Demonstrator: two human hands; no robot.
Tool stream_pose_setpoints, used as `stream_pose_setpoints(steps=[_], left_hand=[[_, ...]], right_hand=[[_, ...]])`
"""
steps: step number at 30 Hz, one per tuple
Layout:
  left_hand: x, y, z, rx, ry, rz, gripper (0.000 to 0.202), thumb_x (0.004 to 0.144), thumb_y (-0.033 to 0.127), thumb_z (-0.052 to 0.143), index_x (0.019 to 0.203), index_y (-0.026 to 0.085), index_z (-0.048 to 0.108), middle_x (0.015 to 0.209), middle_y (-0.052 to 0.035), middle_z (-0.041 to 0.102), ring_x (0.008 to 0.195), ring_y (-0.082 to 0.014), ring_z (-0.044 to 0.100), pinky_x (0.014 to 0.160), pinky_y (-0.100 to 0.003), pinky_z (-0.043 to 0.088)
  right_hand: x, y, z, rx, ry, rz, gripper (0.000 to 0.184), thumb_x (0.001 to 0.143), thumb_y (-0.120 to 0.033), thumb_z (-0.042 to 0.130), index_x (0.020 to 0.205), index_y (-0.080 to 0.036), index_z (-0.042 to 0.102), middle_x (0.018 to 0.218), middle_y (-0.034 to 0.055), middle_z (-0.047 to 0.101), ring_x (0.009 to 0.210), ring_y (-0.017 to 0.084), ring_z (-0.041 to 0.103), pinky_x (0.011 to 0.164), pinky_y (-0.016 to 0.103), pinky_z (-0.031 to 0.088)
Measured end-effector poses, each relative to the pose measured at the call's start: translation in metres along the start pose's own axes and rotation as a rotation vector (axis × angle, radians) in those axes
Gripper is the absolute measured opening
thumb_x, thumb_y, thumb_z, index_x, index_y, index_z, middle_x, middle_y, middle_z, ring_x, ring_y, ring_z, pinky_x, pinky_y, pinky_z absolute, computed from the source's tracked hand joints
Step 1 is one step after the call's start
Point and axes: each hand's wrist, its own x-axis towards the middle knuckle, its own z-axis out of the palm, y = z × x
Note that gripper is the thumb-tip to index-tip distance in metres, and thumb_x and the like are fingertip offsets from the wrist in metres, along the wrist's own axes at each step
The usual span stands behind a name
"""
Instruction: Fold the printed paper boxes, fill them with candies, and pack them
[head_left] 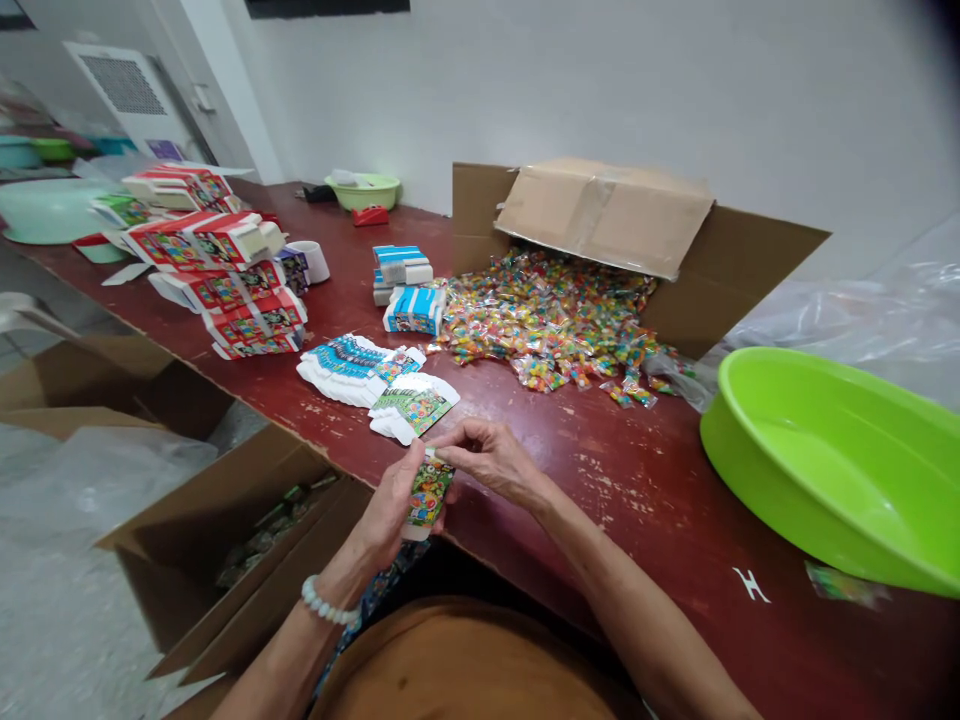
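My left hand (390,505) and my right hand (487,458) are both closed on one small green printed carton (427,495), held at the near edge of the dark red table (645,480). The left hand cups its lower part. The right hand's fingertips pinch its top flap. Just beyond my hands lie flat green carton blanks (414,408) and a fanned stack of blue-and-white blanks (346,365). A pile of small colourful candy packets (551,320) spills from a tipped cardboard box (607,215).
A bright green basin (840,465) sits at the right. Stacks of red-and-white cartons (217,270) stand at the left, with folded blue boxes (409,290) mid-table. An open cardboard box (247,560) stands on the floor at the left. A small green bowl (364,190) is far back.
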Motion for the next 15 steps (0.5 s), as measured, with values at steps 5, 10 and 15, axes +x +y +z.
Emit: stream_pose_setpoints(steps=[5, 10, 15], left_hand=[[0.004, -0.004, 0.007, -0.127, -0.007, -0.038, 0.068, 0.087, 0.07, 0.048, 0.135, 0.022, 0.05, 0.062, 0.0007, 0.063, 0.039, -0.0149, 0.057, 0.038, -0.023, 0.044], [-0.008, -0.01, 0.021, -0.276, -0.01, -0.065, 0.055, 0.079, 0.045, 0.076, 0.126, 0.029, 0.05, 0.089, -0.0017, 0.071, 0.068, -0.0184, 0.07, 0.063, -0.03, 0.057], [-0.037, -0.032, 0.006, -0.272, -0.152, -0.298, 0.048, 0.066, 0.033, 0.087, 0.104, 0.022, 0.06, 0.106, -0.0069, 0.07, 0.085, -0.0223, 0.069, 0.077, -0.036, 0.055]], right_hand=[[-0.011, 0.004, 0.001, -0.039, -0.141, -0.034, 0.032, 0.088, -0.05, 0.062, 0.091, -0.02, 0.07, 0.119, 0.0061, 0.065, 0.059, 0.009, 0.06, 0.057, 0.025, 0.051], [0.019, 0.017, -0.059, -0.666, 0.173, -0.129, 0.02, 0.093, -0.033, 0.058, 0.09, -0.019, 0.072, 0.104, 0.0065, 0.069, 0.097, 0.018, 0.064, 0.089, 0.031, 0.049], [0.052, 0.03, -0.145, -0.965, 0.542, 0.033, 0.044, 0.086, -0.024, 0.064, 0.13, -0.018, 0.061, 0.14, 0.0172, 0.056, 0.129, 0.035, 0.044, 0.105, 0.055, 0.032]])
